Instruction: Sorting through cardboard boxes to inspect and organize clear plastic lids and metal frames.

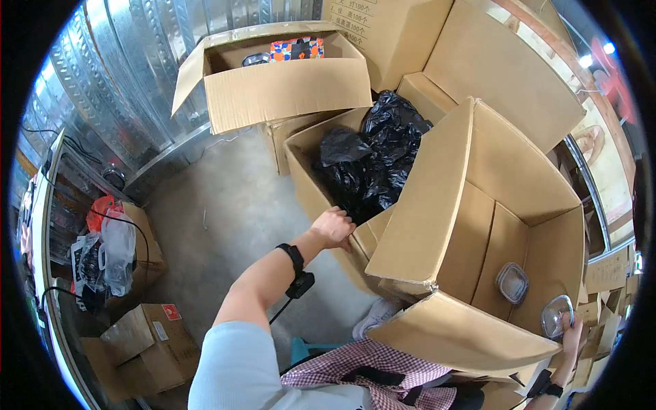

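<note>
My left hand (333,227) is closed over the near edge of a cardboard box (309,179) that holds crumpled black plastic bags (393,130). On the right, my right hand (571,332) grips a clear plastic container (557,316) at its rim, inside a large open cardboard carton (509,154). A second clear plastic container (512,283) rests in this carton, apart from my right hand. The carton stands tilted against the box with the bags, its flaps spread. Part of my right hand is hidden behind the container.
Another open box (287,89) at the back holds a colourful patterned item (297,49). Tall cartons (506,68) lean behind. Along the left are a smaller box (160,345) and white plastic bags (117,253). Grey floor (225,191) lies between them, with a ribbed metal wall (157,61) behind.
</note>
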Available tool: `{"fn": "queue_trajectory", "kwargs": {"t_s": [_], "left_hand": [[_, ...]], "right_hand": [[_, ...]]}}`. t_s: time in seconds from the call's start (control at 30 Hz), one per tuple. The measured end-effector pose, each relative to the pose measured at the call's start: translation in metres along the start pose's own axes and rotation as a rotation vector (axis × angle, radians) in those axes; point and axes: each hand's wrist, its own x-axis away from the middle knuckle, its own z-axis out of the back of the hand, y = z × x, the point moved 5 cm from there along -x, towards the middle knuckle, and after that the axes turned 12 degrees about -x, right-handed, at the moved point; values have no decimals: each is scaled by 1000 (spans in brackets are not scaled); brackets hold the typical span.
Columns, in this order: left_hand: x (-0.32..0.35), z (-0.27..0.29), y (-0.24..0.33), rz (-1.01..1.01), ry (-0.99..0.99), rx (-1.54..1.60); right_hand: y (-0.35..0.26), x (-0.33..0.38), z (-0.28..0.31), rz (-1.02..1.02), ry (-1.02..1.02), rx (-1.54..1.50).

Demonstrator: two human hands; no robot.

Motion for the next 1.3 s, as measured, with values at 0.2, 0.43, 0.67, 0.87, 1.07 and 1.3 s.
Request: {"fn": "queue_trajectory", "kwargs": {"t_s": [0.2, 0.43, 0.67, 0.87, 1.07, 1.3], "left_hand": [[39, -10, 10, -81, -57, -54], [118, 0, 36, -218, -172, -73], [266, 30, 18, -78, -401, -5], [372, 52, -17, 237, -643, -73], [415, 46, -44, 573, -738, -137], [383, 37, -87, 786, -651, -152]], "right_hand": [[2, -3, 1, 47, -70, 26], [34, -10, 9, 33, -135, -9], [25, -11, 8, 60, -102, -2], [4, -7, -4, 50, -88, 84], [34, -16, 5, 136, -106, 47], [-3, -6, -7, -1, -114, 167]]}}
